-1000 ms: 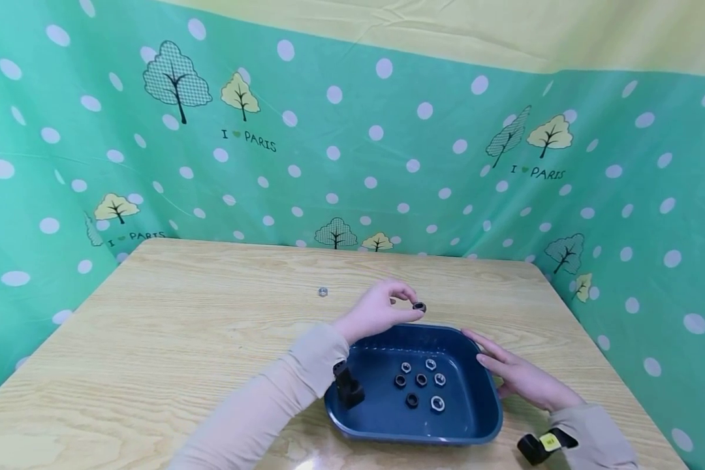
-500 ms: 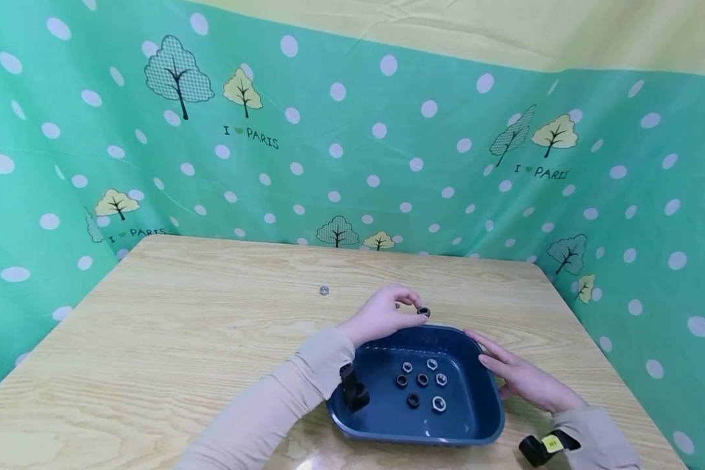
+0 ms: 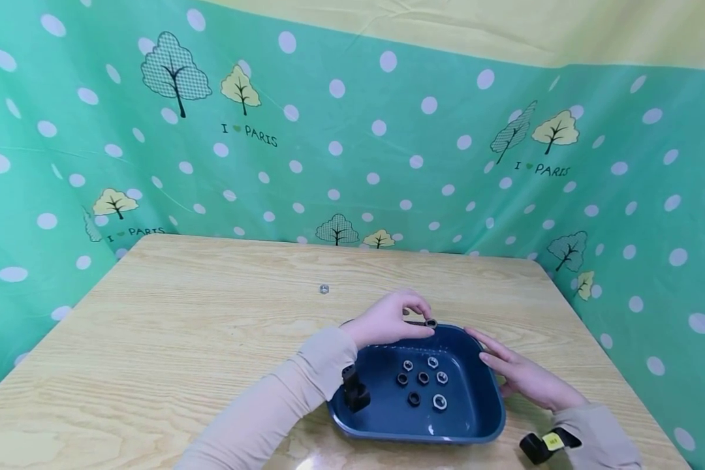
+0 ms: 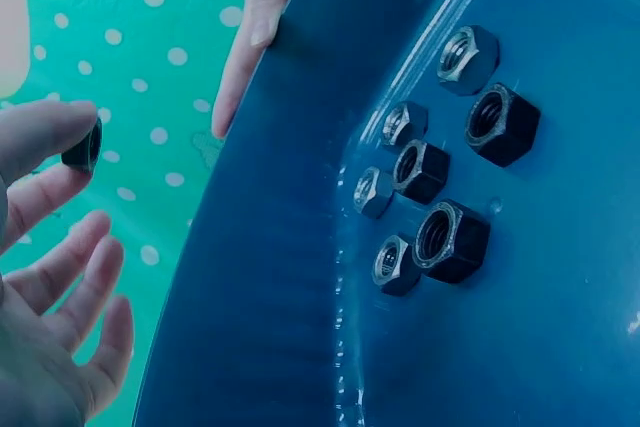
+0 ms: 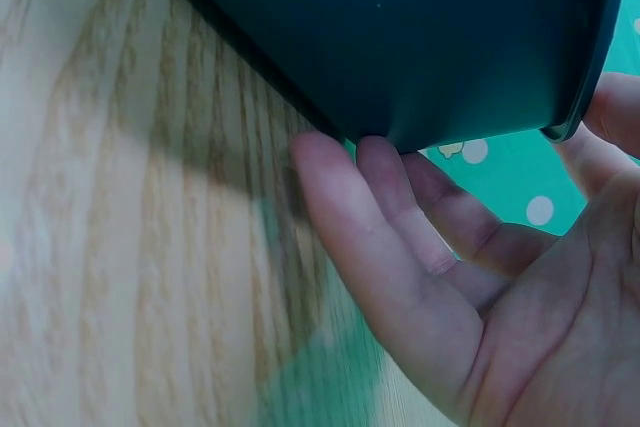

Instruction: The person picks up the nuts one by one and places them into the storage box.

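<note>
A dark hex nut (image 3: 431, 323) is pinched between the thumb and forefinger of my left hand (image 3: 390, 318), above the far rim of a blue plastic basin (image 3: 411, 438). The left wrist view shows this nut (image 4: 83, 147) edge-on at the fingertips, the other fingers loosely bent. On the basin floor lie several nuts, some black (image 4: 503, 125) and some silver (image 4: 468, 59). My right hand (image 3: 525, 376) holds the basin's right side. In the right wrist view its thumb (image 5: 612, 112) is at the rim and its fingers (image 5: 350, 207) touch the outer wall low down.
One silver nut (image 3: 324, 289) lies on the wooden table (image 3: 170, 339) beyond the basin, to the left. A green dotted curtain (image 3: 335, 150) hangs behind the table and along both sides. Black wrist cameras (image 3: 355, 390) are strapped on both sleeves.
My left hand has moved slightly right and toward me with the pinched nut, from beyond the basin's far rim to over it. The right hand and basin stay about where they were.
</note>
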`<state>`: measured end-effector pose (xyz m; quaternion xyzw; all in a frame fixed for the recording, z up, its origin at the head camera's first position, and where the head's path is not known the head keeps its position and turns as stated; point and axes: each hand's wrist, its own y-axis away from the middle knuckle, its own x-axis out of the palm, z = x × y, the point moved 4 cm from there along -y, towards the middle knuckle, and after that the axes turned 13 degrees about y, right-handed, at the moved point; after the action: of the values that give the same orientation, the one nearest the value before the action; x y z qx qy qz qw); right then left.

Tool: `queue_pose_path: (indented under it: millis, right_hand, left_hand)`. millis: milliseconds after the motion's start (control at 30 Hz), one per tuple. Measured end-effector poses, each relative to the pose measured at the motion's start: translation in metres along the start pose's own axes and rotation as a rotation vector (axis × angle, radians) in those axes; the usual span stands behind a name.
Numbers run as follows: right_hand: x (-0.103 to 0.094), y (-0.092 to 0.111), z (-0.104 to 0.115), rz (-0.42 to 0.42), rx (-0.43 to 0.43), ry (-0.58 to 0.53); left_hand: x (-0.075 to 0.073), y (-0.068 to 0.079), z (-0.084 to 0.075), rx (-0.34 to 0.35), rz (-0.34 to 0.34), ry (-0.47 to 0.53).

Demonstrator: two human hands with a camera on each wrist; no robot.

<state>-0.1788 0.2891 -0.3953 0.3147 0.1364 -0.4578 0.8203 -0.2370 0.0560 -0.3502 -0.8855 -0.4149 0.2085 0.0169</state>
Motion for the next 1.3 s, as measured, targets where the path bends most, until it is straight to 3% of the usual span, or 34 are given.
queue_pose_path:
  millis: [267,500,767,1133,1300]
  right_hand:
    - [0.000,0.000,-0.001,0.026,-0.035,-0.035]
    - [0.000,-0.001,-0.001,0.024,-0.023,-0.027]
    - [0.000,-0.001,-0.001,0.015,-0.012,-0.017]
    - [0.000,-0.001,-0.001,0.042,-0.059,-0.034]
    - [0.001,-0.001,-0.001,0.042,-0.062,-0.033]
  left_hand:
    - [0.006,0.003,-0.004,-0.006,0.122,-0.028]
    - [0.014,0.005,-0.004,0.009,0.279,-0.069]
    - [0.019,0.005,0.000,-0.026,0.339,-0.084]
    - [0.034,0.006,-0.001,0.020,0.481,-0.237]
    - [0.044,0.008,0.000,0.065,0.579,-0.289]
